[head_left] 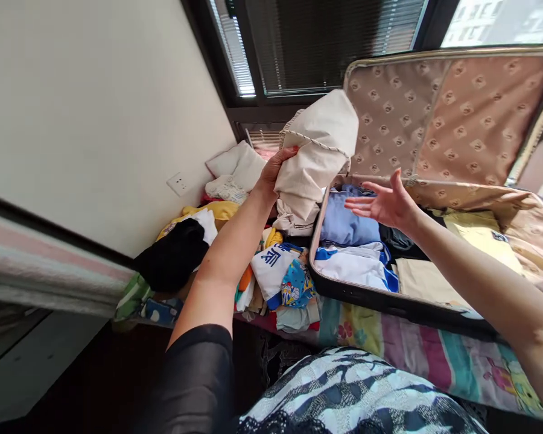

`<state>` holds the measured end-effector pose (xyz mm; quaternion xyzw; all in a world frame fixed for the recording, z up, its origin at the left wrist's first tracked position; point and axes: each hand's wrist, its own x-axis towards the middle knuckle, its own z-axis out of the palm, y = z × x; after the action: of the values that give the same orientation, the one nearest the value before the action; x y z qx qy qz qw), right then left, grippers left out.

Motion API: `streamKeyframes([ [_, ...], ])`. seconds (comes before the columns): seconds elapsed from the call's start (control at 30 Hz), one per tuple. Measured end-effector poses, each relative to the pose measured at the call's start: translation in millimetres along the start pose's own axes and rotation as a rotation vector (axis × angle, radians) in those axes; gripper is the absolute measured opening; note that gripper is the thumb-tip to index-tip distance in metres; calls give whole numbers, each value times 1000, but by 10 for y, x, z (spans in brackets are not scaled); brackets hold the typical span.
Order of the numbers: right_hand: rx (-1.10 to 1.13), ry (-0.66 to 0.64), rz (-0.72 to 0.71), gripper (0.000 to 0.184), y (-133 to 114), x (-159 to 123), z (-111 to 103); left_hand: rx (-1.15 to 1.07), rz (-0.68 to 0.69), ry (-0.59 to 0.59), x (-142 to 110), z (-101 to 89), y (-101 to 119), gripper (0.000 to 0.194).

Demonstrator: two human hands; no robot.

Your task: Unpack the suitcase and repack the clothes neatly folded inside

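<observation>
My left hand [278, 169] grips a cream-coloured folded cloth garment [319, 138] with a braided cord trim, raised above the clothes pile and close to the suitcase's left corner. The fingers on its far side are hidden behind the cloth. My right hand [384, 202] is held palm up with fingers spread, over the open suitcase [344, 288], holding nothing. Below it in the suitcase lie a folded blue garment [350, 220], a white garment with blue edging [357, 265], a beige one [423, 280] and a pale yellow one [475, 235].
Left of the suitcase, clothes are heaped, among them a black garment [174, 256] and a white printed shirt [271, 262]. A white pillow [239, 166] leans in the corner. The patterned suitcase lid [457, 120] stands against the window. A striped colourful sheet [407, 343] lies underneath.
</observation>
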<state>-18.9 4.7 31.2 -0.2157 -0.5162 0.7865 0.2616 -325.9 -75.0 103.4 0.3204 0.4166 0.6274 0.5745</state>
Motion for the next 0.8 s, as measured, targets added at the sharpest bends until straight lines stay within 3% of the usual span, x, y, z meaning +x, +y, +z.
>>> streamKeyframes([
  [0.07,65,39,-138,109,-156,-157,10,23,-20,-164,-103,355,-194,24],
  [0.13,21,202,-253,91,-326,-391,-35,91,-20,-304,-127,661,-462,26],
  [0.23,-93,571,-260,55,-530,-856,-214,195,-44,-452,-33,1054,-891,30],
  [0.33,-139,800,-255,40,-610,-1433,-482,269,-90,-548,124,1419,-1255,27],
  [0.47,-321,899,-249,30,-537,-2202,-912,351,-182,-644,305,1836,-1701,35],
  [0.57,-261,988,-136,22,-396,-2637,-1234,378,-284,-729,401,2062,-2085,42],
  [0.8,-300,1007,196,23,-31,-3176,-1810,447,-482,-815,543,2412,-2894,44],
])
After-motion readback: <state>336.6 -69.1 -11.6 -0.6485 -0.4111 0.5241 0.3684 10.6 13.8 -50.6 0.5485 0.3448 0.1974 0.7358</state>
